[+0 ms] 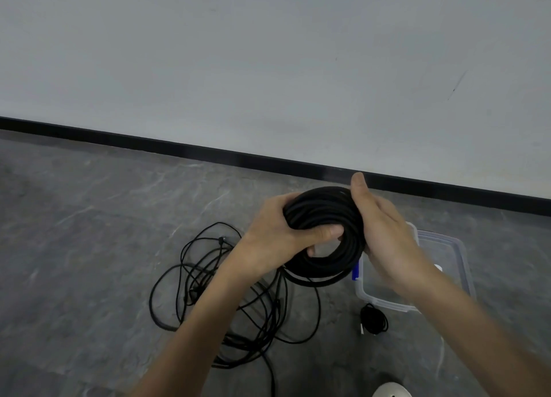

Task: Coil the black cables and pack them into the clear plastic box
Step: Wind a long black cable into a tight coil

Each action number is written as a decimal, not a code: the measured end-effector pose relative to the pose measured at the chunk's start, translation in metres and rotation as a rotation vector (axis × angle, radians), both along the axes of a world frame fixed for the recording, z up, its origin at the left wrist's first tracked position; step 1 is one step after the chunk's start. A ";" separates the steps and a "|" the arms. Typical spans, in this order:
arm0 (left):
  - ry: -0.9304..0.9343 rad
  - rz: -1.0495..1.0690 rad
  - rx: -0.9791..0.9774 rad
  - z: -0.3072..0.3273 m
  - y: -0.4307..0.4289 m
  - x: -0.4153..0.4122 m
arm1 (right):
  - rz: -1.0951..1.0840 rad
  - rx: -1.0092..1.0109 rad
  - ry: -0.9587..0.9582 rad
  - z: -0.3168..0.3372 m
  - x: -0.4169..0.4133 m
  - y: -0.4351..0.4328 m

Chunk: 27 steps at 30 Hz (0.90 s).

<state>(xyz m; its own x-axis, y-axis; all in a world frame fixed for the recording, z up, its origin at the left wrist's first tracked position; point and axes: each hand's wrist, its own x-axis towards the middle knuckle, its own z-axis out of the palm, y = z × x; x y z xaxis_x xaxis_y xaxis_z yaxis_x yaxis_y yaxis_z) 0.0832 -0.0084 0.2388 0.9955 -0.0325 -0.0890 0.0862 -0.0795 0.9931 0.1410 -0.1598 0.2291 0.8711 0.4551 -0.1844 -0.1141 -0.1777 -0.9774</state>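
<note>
A thick coil of black cable (pixel 323 208) is held up in the air between both hands. My left hand (pixel 274 232) grips its left side, with the thumb through the coil's hole. My right hand (pixel 384 232) wraps the coil's right side, thumb up along the rim. Below the left forearm a loose tangle of thin black cables (pixel 208 277) lies on the floor. The clear plastic box (pixel 447 247) sits on the floor under my right wrist, partly hidden by it. A small coiled black cable (pixel 374 322) lies just in front of the box.
The grey stone-patterned floor (pixel 89 217) meets a white wall (pixel 268 68) with a black skirting strip (pixel 208 155). A blue item (pixel 355 273) shows at the box's left rim. A pale rounded object (pixel 392 390) pokes in at the bottom edge.
</note>
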 end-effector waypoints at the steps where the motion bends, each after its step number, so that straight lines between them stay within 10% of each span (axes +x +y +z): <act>1: -0.017 0.013 -0.008 0.000 0.001 0.000 | 0.010 -0.002 0.053 -0.001 0.002 -0.002; 7: -0.078 0.041 -0.048 0.005 0.005 -0.001 | 0.130 0.251 0.158 0.014 0.006 -0.013; 14: -0.082 0.026 0.021 0.004 0.009 -0.001 | 0.184 -0.071 -0.369 0.016 0.014 -0.024; 27: 0.003 0.050 0.256 -0.008 0.005 0.003 | 0.313 -0.110 -0.446 0.031 -0.011 -0.010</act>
